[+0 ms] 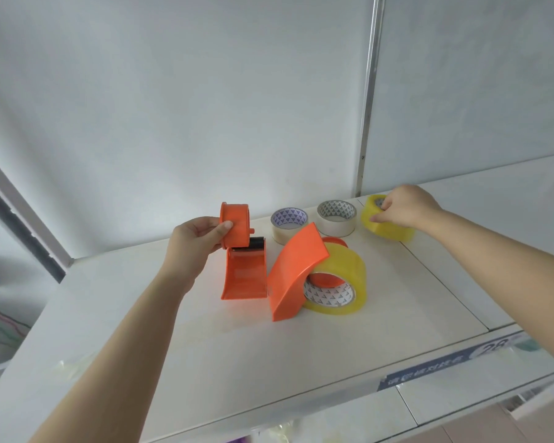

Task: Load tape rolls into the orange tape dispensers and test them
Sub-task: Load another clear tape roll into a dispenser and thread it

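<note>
My left hand point(196, 243) holds an empty orange tape dispenser point(242, 251) upright by its round hub, its curved handle hanging down to the shelf. Beside it on the right, a second orange dispenser point(293, 273) lies on the shelf with a yellow tape roll point(343, 276) on its hub. My right hand point(405, 206) is far right at the back, fingers closed on another yellow tape roll point(387, 230) that is tilted on the shelf.
Two beige tape rolls point(288, 226) point(336, 218) stand at the back of the white shelf point(205, 346) against the wall. A metal upright point(367, 123) rises behind them. A blue label strip point(429, 367) runs along the shelf's front edge.
</note>
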